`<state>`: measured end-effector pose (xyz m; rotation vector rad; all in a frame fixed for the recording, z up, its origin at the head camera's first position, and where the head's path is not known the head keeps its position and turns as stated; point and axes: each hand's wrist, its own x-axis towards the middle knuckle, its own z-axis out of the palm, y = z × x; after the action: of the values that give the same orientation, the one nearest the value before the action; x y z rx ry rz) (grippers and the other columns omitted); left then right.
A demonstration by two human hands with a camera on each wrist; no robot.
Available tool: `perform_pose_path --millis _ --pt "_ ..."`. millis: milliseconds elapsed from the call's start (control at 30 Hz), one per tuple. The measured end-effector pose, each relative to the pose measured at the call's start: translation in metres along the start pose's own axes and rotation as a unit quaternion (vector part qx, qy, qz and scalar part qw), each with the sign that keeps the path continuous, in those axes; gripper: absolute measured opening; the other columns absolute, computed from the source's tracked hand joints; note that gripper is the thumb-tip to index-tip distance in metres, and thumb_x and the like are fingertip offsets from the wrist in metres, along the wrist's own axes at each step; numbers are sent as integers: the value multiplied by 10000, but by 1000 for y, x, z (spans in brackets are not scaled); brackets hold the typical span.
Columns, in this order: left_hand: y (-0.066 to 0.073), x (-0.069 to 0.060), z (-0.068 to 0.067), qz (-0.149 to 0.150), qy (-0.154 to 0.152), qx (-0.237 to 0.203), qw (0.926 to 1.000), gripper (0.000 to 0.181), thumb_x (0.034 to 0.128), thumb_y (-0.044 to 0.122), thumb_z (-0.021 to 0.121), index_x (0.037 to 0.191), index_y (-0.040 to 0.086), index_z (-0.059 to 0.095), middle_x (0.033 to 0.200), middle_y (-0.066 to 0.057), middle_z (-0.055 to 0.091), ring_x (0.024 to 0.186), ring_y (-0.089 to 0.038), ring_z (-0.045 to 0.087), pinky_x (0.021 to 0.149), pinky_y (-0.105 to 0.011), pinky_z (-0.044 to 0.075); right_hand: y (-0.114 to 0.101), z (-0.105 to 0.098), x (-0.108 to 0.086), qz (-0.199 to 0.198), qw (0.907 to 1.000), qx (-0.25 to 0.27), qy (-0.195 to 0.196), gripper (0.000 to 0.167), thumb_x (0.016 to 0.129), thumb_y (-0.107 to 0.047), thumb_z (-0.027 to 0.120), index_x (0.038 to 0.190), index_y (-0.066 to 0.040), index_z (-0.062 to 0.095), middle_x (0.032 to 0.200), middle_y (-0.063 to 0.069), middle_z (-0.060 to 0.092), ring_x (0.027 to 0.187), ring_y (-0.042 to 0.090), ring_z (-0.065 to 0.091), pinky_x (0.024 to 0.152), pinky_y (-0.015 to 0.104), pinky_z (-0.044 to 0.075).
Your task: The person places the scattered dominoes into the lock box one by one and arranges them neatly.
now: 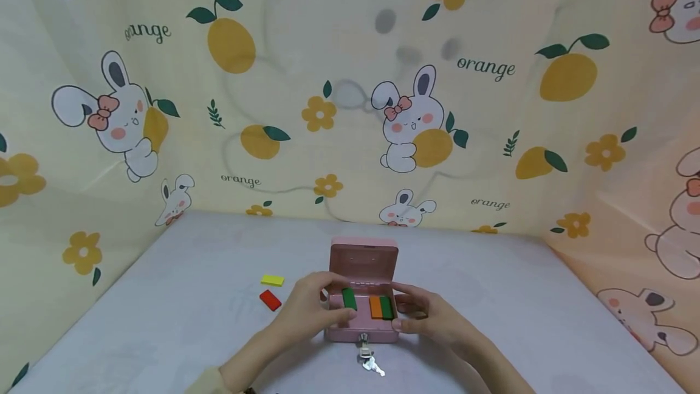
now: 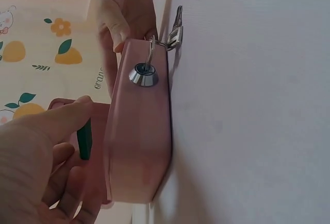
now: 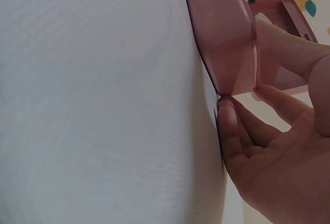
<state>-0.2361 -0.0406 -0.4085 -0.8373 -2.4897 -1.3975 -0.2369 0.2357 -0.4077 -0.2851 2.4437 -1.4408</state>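
A pink metal box [image 1: 363, 335] stands with its lid up, its lock and keys [image 1: 372, 365] facing the front. My left hand [image 1: 308, 309] pinches a green block [image 1: 349, 298] over the box's left part; the left wrist view shows this green block [image 2: 85, 139] between thumb and fingers. On the right inside the box, an orange block [image 1: 375, 307] and another green block [image 1: 386, 307] lie side by side. My right hand [image 1: 437, 321] holds the box's right side; in the right wrist view its thumb rests at the rim of the box [image 3: 227, 33] and fingertips touch its lower side.
Left of the box, a yellow block [image 1: 272, 280] and a red block [image 1: 270, 300] lie on the pale table [image 1: 219, 260]. A patterned cloth [image 1: 339, 157] hangs behind and beside the table.
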Motion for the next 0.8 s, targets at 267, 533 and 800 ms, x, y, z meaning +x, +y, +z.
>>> perform_pose_path --millis 267,533,800 --pt "-2 13 11 -61 -105 -82 9999 440 778 284 855 1133 90 682 1032 86 643 1003 -249 543 838 -425 509 2 -3 0 -110 9999 67 -90 761 834 -290 797 1492 -165 435 1372 161 538 1240 384 497 990 637 360" --pt "-7 19 19 -183 -289 -76 9994 424 762 277 870 1115 113 701 990 107 635 1007 -256 495 848 -430 508 2 -3 -1 -158 9997 156 -81 758 835 -276 796 1491 -161 433 1338 141 563 1203 360 528 985 622 377" --pt "-12 23 25 -349 -377 627 9967 409 727 356 884 1085 234 728 982 145 666 960 -166 428 820 -453 285 3 -3 -1 -211 9996 115 -138 767 838 -294 792 1496 -155 425 1345 148 555 1220 371 514 996 634 354"
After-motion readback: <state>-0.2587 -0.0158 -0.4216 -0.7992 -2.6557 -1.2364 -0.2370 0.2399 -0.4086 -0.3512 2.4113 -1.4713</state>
